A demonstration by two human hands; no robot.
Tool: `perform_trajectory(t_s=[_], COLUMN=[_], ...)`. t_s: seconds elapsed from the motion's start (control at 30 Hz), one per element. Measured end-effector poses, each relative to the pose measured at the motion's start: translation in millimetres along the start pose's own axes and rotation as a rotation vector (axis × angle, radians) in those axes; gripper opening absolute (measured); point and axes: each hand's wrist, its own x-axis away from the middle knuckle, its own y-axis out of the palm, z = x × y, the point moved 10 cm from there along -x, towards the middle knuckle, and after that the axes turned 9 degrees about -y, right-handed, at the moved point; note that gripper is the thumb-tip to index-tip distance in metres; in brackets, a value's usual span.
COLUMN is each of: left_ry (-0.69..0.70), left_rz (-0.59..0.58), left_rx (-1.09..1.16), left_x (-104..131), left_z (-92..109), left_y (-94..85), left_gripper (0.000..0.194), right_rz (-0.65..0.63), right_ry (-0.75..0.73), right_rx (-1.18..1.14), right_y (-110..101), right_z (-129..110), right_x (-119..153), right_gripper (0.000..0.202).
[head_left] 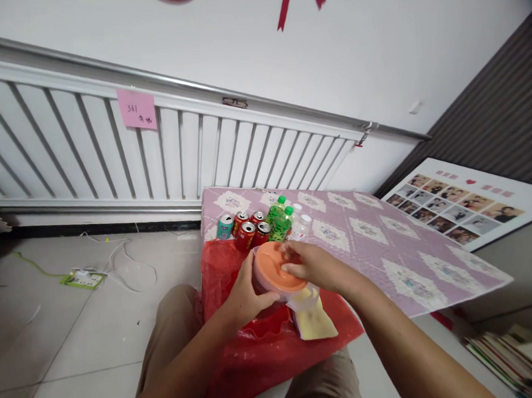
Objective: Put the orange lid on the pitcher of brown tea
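The thing in your hands is a round tub (pixel 277 276) with an orange lid (pixel 274 266); the lid is smooth and matte, with a shallow moulded dip near its middle, and the wall below it looks pale and translucent. You hold it over the near left corner of the low table (pixel 386 245), above a crinkled, glossy red plastic bag (pixel 266 349) that drapes off the table edge onto your lap. Just beside the tub, on the bag, lies a flat pale yellow packet (pixel 314 322) in clear wrap. Your left hand (pixel 247 296) is curled halfway closed around the tub's left side, thumb up at the lid's rim. Your right hand (pixel 308 265) lies flattened over the top, fingers (pixel 292 268) bent down onto the lid and touching it. The table wears a lilac cloth with pale square patterns. Behind the tub stand red cans (pixel 250 229), a teal can (pixel 225 227) and green bottles (pixel 280 219), packed close together.
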Motion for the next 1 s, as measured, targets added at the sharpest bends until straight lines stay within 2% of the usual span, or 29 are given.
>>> perform_trajectory(t_s=[0.13,0.23,0.33,0.4,0.6,0.8,0.9,1.0], left_ry=[0.032,0.051,0.062,0.071,0.073,0.070,0.070,0.068], left_rz=[-0.009,0.039,0.086,0.085,0.094,0.085,0.069,0.071], left_rx=[0.006,-0.006,-0.019,-0.012,-0.004,0.002,0.008,-0.001], left_x=[1,1,0,0,0,-2,-1,1], left_z=[-3,-11,-14,-12,-8,-7,-3,-1], left_y=[5.7,7.9,8.3,9.3,7.1,7.4,8.4,8.3], left_gripper=[0.113,0.120,0.120,0.118,0.114,0.113,0.112,0.111], right_rz=[-0.021,0.014,0.054,0.061,0.029,0.049,0.052,0.118], right_ry=[-0.103,-0.188,-0.203,-0.165,0.075,0.150,0.066,-0.086], right_rx=[0.073,0.150,0.182,0.181,0.288,0.317,0.200,0.125], right_y=[-3,0,4,6,13,22,22,8], right_z=[1,-1,-2,-3,-15,-22,-19,-15], right_x=[15,20,21,21,16,4,2,4], right_gripper=[0.023,0.012,0.006,0.005,0.009,0.009,0.013,0.011])
